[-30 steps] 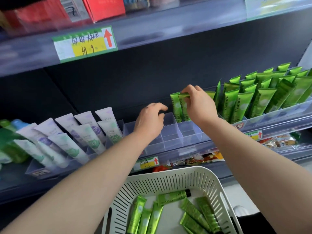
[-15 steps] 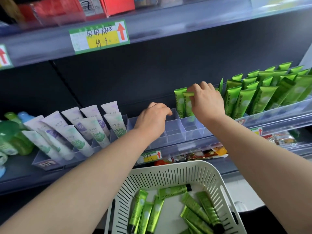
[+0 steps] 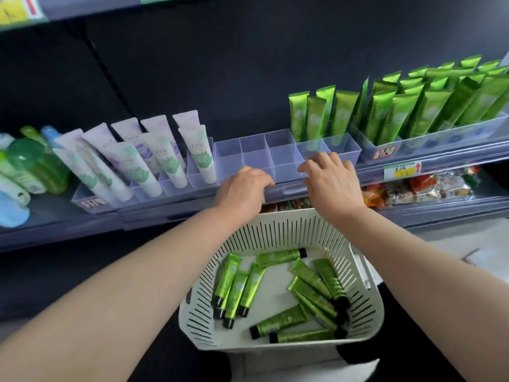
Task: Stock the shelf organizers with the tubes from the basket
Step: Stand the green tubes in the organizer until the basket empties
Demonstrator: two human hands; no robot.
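A white slotted basket [image 3: 360, 282] below the shelf holds several green tubes [image 3: 278, 321] with black caps, lying flat. On the shelf stands a clear divided organizer [image 3: 259, 153]; a few green tubes [image 3: 314, 117] stand upright in its back right cells, and the other cells hold nothing. My left hand [image 3: 242, 191] hovers at the shelf's front edge, fingers curled and holding nothing. My right hand [image 3: 330, 177] hangs just in front of the organizer, fingers spread, with nothing in it.
A second organizer [image 3: 435, 139] at the right is packed with upright green tubes. White and purple tubes [image 3: 154, 155] lean in a left organizer, with green and blue bottles [image 3: 35, 166] beyond. Snack packets [image 3: 418, 188] lie on the shelf below. A price tag [image 3: 402, 170] hangs on the shelf edge.
My right hand let go of the green tube in the organizer and drew back and down. My left hand also pulled back to the shelf edge. The view tilted down.
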